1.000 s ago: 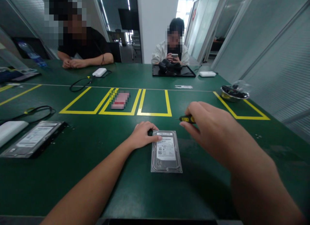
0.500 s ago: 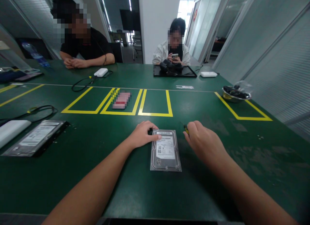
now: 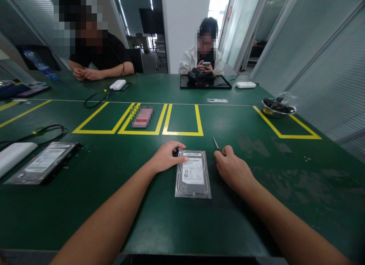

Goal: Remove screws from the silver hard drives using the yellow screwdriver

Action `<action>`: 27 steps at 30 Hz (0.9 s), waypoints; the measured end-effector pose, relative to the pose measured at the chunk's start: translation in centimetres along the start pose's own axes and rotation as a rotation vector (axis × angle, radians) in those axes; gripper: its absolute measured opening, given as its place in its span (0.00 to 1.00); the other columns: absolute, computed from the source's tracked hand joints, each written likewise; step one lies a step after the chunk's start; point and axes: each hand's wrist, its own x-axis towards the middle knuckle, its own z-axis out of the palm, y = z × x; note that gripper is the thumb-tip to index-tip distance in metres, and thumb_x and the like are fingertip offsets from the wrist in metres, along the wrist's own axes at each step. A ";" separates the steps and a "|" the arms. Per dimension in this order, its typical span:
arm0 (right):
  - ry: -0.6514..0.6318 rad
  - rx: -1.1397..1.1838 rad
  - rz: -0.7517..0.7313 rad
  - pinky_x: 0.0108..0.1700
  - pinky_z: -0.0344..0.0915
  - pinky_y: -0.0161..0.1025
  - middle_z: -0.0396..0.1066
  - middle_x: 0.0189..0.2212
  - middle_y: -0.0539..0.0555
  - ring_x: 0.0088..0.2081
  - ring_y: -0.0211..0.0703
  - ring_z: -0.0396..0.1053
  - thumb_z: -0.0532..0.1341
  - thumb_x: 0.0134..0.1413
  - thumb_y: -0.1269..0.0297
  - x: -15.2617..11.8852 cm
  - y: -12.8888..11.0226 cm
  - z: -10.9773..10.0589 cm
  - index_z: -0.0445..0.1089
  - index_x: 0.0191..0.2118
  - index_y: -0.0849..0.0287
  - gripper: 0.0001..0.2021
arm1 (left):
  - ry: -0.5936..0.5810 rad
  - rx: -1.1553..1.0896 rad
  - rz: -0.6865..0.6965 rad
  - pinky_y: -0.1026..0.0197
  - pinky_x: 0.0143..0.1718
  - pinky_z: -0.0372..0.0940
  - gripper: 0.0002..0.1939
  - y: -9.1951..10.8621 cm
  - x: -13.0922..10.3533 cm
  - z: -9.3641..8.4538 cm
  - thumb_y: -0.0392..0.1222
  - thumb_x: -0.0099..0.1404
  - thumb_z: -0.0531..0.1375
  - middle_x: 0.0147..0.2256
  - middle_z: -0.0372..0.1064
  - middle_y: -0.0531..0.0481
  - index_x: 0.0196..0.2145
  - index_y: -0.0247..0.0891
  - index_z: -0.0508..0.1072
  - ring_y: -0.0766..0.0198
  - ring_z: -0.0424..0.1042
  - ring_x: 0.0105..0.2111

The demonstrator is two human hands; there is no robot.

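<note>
A silver hard drive [image 3: 193, 175] with a white label lies flat on the green table in front of me. My left hand [image 3: 168, 156] grips its upper left corner, with the thumb on the top face and the fingers around the far edge. To the right of the drive, apart from it, my right hand [image 3: 230, 164] is closed around a small screwdriver [image 3: 216, 143]. The thin metal shaft points up and away from me, while most of the handle is hidden in the fingers.
Another hard drive [image 3: 42, 162] lies at left beside a white box [image 3: 17, 156] and a black cable [image 3: 54, 130]. Yellow tape outlines mark the table; a pink object [image 3: 143, 118] lies within one. A metal bowl [image 3: 278, 110] holds dark items at right. Two people sit opposite.
My right hand has shifted slightly, and the screwdriver's shaft now shows clearly, pointing away from me. The left hand keeps its hold on the hard drive.
</note>
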 end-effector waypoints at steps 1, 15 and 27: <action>-0.007 0.008 0.005 0.24 0.49 0.35 0.61 0.43 0.58 0.29 0.36 0.66 0.51 0.64 0.68 0.0 0.0 0.1 0.66 0.43 0.58 0.07 | -0.001 -0.008 -0.001 0.54 0.45 0.65 0.24 0.1 0.0 0.0 0.50 0.57 0.67 0.47 0.72 0.45 0.48 0.37 0.73 0.57 0.69 0.43; -0.017 0.065 0.041 0.24 0.52 0.34 0.62 0.44 0.57 0.30 0.39 0.69 0.51 0.65 0.62 -0.1 0.5 -0.6 0.64 0.46 0.59 0.10 | -0.006 0.028 0.004 0.51 0.48 0.65 0.28 -0.2 -0.2 0.2 0.53 0.58 0.65 0.47 0.71 0.44 0.53 0.39 0.70 0.54 0.69 0.46; 0.042 0.095 0.073 0.32 0.58 0.36 0.65 0.44 0.59 0.40 0.45 0.68 0.52 0.66 0.57 -0.4 1.5 -1.2 0.67 0.47 0.60 0.14 | 0.011 0.066 0.003 0.53 0.47 0.65 0.28 0.2 -0.3 0.2 0.54 0.57 0.66 0.46 0.72 0.46 0.52 0.39 0.71 0.55 0.69 0.44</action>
